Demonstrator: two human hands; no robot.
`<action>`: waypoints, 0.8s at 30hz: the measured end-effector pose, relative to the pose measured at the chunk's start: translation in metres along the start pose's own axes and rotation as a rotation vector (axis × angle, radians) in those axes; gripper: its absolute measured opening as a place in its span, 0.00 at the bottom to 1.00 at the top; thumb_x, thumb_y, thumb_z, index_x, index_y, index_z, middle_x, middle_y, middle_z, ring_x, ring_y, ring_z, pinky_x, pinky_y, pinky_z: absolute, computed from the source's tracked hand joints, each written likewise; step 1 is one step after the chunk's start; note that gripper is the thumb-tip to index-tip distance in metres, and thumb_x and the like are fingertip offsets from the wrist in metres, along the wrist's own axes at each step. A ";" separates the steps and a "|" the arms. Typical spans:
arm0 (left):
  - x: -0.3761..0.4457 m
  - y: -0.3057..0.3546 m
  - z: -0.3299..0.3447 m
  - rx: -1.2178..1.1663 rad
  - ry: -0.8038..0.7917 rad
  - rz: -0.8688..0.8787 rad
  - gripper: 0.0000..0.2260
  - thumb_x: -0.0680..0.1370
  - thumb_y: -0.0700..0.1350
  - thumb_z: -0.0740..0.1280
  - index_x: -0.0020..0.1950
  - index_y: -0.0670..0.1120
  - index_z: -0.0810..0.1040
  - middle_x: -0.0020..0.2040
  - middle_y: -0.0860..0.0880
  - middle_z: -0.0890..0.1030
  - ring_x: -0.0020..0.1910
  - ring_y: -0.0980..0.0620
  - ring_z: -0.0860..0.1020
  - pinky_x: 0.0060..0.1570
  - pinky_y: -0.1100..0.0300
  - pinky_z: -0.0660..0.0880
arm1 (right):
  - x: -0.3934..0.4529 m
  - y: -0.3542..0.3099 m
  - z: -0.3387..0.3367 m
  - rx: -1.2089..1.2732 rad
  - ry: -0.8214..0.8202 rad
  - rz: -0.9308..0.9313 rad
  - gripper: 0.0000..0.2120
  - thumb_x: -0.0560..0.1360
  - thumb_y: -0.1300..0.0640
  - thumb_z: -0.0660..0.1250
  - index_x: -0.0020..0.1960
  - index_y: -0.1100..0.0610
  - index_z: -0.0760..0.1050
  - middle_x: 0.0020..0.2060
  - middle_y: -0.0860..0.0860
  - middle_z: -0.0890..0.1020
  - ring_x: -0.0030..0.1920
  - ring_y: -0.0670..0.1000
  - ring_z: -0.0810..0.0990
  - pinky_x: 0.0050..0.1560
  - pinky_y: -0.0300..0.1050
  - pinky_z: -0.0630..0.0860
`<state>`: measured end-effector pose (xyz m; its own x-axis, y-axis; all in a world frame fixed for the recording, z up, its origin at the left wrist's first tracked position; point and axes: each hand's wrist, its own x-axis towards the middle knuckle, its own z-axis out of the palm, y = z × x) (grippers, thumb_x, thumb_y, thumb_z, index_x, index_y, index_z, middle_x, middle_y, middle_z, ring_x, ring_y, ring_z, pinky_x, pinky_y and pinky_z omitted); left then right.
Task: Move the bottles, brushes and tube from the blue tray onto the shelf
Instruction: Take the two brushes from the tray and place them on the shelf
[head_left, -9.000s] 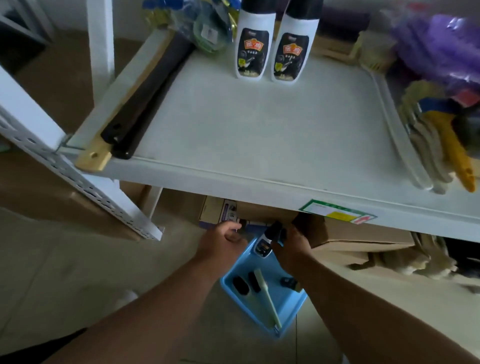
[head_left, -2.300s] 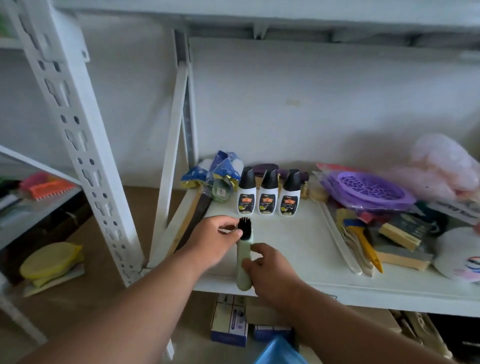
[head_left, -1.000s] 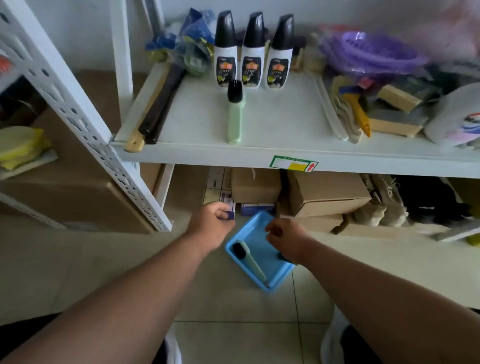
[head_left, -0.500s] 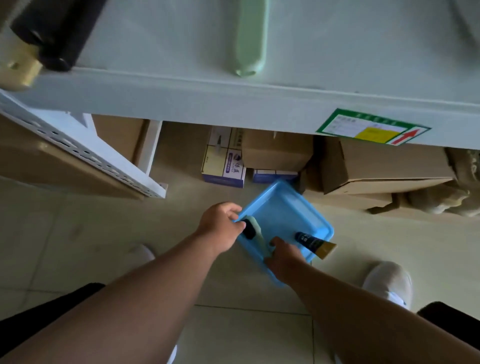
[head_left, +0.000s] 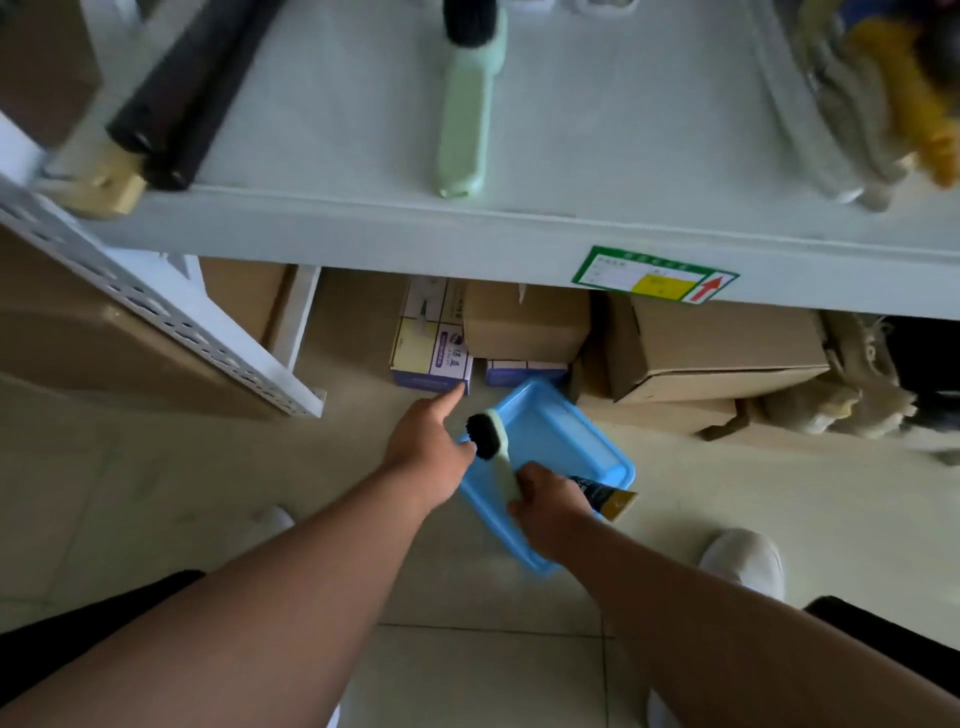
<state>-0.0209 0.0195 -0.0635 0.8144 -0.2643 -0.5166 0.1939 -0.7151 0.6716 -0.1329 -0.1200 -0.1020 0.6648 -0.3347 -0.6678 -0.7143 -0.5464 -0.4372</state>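
Lifting the second brush out of the tray

Nearest the camera, two bare forearms are stretched down toward the floor. The right hand (head_left: 545, 501) is curled round the pale handle of a brush (head_left: 493, 447), whose black bristle head is raised above the near-left rim of the blue tray (head_left: 550, 431); the handle end is presumably chosen so that the bristles are kept clear of the fingers. The left hand (head_left: 428, 444) is held just beside the bristle head with its index finger stretched out and nothing gripped, as if placed to steady the brush or the tray; contact with either cannot be told. One tube (head_left: 605, 496), dark with a gold end, is seen lying over the tray's right rim, partly hidden behind the right hand. No bottles are seen in the tray, so one brush and one tube are judged to be left to move.

Farther off, under the shelf (head_left: 623, 156), several cardboard boxes (head_left: 717, 353) are stowed on the floor. On the shelf itself one green brush (head_left: 467, 104) is laid lengthwise with its handle toward the front edge. The bases of bottles at the back are cropped, so these cannot be counted
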 end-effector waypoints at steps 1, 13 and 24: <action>-0.005 0.007 -0.004 0.001 0.004 0.020 0.33 0.79 0.43 0.75 0.81 0.62 0.72 0.67 0.45 0.82 0.46 0.50 0.83 0.42 0.67 0.78 | -0.010 -0.005 -0.006 0.031 0.004 -0.025 0.10 0.74 0.54 0.68 0.54 0.52 0.78 0.45 0.53 0.85 0.46 0.58 0.84 0.48 0.51 0.82; -0.096 0.085 -0.090 -0.254 0.103 0.371 0.10 0.76 0.40 0.80 0.55 0.50 0.90 0.45 0.49 0.88 0.39 0.56 0.82 0.42 0.63 0.81 | -0.162 -0.063 -0.078 0.474 0.016 -0.271 0.06 0.77 0.62 0.70 0.52 0.55 0.81 0.43 0.59 0.87 0.38 0.55 0.86 0.47 0.63 0.85; -0.131 0.194 -0.154 -0.423 0.287 0.609 0.07 0.77 0.46 0.79 0.44 0.59 0.89 0.38 0.60 0.89 0.38 0.59 0.86 0.45 0.62 0.83 | -0.246 -0.143 -0.185 0.737 0.113 -0.487 0.05 0.82 0.65 0.66 0.54 0.63 0.81 0.39 0.60 0.87 0.35 0.59 0.85 0.41 0.55 0.86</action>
<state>-0.0059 0.0152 0.2166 0.9418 -0.3120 0.1249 -0.1867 -0.1767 0.9664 -0.1539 -0.1019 0.2359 0.9212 -0.2889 -0.2606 -0.2803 -0.0284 -0.9595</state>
